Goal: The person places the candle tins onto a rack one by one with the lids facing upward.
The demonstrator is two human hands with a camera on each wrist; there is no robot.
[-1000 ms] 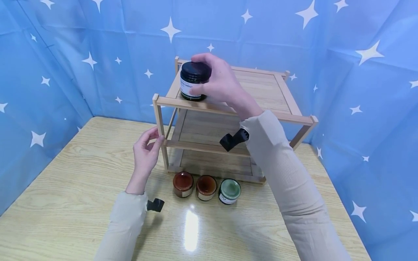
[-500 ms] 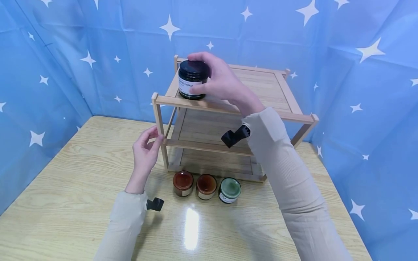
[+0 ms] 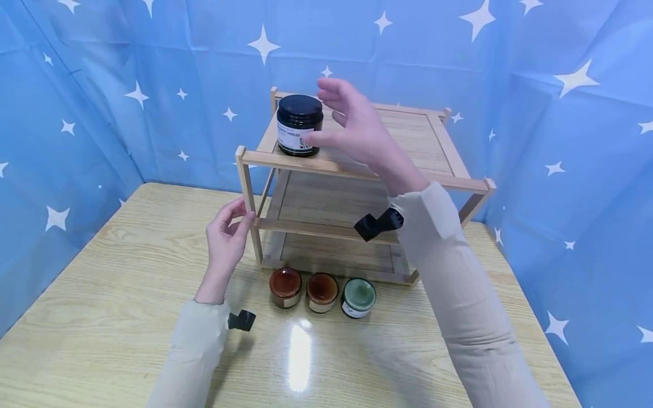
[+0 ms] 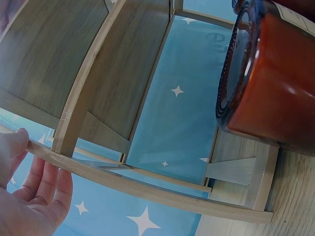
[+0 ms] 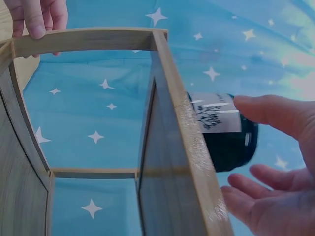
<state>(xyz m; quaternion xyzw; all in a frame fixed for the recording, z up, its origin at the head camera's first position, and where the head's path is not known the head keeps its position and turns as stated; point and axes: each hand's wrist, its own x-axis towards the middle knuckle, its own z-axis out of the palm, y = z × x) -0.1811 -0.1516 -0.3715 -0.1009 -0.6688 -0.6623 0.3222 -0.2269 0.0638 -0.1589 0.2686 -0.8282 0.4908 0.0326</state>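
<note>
A dark lidded candle jar [image 3: 299, 126] with a white label stands upright at the left end of the top shelf of a wooden rack [image 3: 311, 164]. My right hand [image 3: 357, 124] is just right of it, fingers spread away from the jar, the thumb overlapping its label in the head view. In the right wrist view the jar [image 5: 221, 130] shows between the thumb and the loosely curved fingers. My left hand [image 3: 228, 232] holds the rack's front left post [image 4: 147, 189], thumb on one side and fingers on the other.
On the table [image 3: 127, 283] in front of the rack stand three glass candles in a row: a red-brown one [image 3: 285, 287], an amber-brown one [image 3: 322, 292] and a green one [image 3: 359, 296]. A blue curtain [image 3: 178, 130] with white stars hangs behind and at both sides.
My right hand has loosened from the candle jar, its fingers lifting off and moving right. The jar stays on the top shelf after a small shift left. My left hand keeps its place.
</note>
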